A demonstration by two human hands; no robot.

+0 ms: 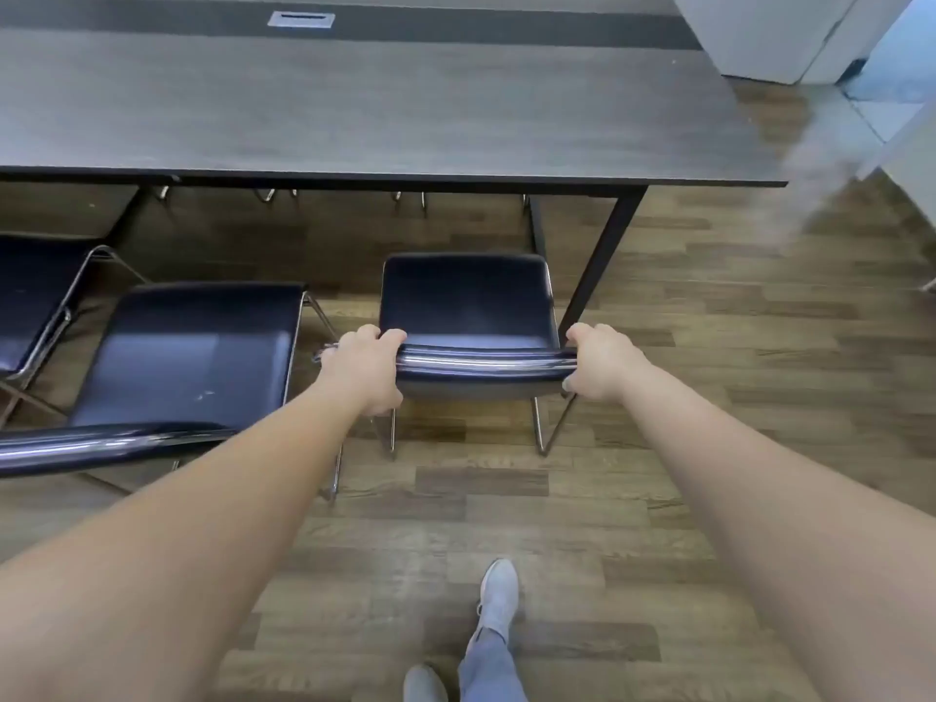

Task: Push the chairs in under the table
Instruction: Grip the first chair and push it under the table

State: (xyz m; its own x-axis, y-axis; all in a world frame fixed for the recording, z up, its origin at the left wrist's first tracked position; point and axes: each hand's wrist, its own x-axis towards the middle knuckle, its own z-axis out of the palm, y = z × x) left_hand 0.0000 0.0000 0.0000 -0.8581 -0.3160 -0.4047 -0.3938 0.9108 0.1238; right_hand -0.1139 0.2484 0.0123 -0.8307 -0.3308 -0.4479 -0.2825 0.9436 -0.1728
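A dark chair with a chrome frame stands in front of the long dark grey table, its seat short of the table's near edge. My left hand grips the left end of its backrest top. My right hand grips the right end. A second dark chair stands to the left, further out from the table. A third chair shows partly at the far left edge.
The table's black leg stands just right of the held chair. Chrome legs of chairs on the far side show under the table. A cable port sits in the tabletop. White cabinets stand at the back right. Wood floor lies under my feet.
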